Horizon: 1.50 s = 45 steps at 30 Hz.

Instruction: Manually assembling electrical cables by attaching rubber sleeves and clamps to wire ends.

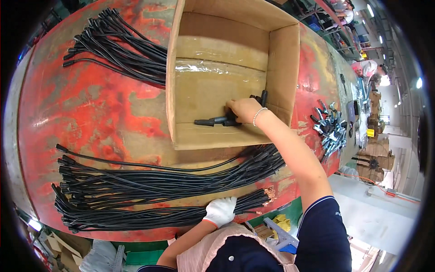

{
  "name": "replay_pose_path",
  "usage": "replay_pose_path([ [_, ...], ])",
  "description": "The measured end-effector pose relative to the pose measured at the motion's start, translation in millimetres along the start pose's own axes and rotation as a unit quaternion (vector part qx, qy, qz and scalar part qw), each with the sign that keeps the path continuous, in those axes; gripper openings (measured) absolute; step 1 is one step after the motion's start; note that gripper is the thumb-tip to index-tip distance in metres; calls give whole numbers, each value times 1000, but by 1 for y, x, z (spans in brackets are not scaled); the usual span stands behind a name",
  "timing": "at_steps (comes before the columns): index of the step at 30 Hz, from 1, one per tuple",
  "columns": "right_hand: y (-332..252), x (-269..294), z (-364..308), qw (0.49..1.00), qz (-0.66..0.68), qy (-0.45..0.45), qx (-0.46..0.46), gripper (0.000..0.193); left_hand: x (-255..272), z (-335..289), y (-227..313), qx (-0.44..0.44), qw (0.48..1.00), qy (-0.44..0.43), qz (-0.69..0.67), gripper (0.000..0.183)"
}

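My bare right hand (244,110) reaches into an open cardboard box (171,90), a beaded bracelet on its wrist. Its fingers curl around a dark tubular part (230,111), mostly hidden by the hand. More black, tube-like parts (205,122) lie beside it on the box floor, along the near wall. Wearing a white glove, my left hand (220,211) is closed over the nearest bundle of black cables (163,216). Copper-coloured lugs (270,195) show at that bundle's right end. Just beyond it stretches a second bundle of black cables (181,181).
Another bunch of black cables (122,47) runs up to the box's left side. On the right, metal clamp-like parts (333,129) are heaped on the worn red table (108,104). People (367,68) are at the far right. Under the near edge sits a yellow bag (282,223).
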State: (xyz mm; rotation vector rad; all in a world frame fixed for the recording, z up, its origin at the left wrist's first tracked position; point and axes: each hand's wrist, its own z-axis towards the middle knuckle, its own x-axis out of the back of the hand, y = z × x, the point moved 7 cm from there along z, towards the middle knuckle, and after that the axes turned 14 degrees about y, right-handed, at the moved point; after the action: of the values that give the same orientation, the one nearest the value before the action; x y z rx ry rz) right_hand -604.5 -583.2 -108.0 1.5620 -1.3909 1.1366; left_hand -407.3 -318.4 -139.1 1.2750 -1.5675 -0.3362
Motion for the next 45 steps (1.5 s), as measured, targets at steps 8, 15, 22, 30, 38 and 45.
replay_pose_path([
  [8,1,9,2,996,-16,-86,9,37,2,-1,4,-2,1000,3,12,34],
  [15,49,68,-24,967,187,102,-142,44,3,-1,-2,-3,1000,3,-4,33],
  [22,69,54,-49,956,236,132,-117,39,5,1,3,-12,1000,23,3,26],
  [30,48,-14,-50,996,-39,75,-21,32,15,-3,13,14,998,-7,-60,64],
  [38,54,13,-82,987,-41,140,-66,17,25,-12,19,-18,998,49,29,45],
  [45,28,123,-191,761,416,463,-182,28,14,-27,31,-5,993,91,79,42],
])
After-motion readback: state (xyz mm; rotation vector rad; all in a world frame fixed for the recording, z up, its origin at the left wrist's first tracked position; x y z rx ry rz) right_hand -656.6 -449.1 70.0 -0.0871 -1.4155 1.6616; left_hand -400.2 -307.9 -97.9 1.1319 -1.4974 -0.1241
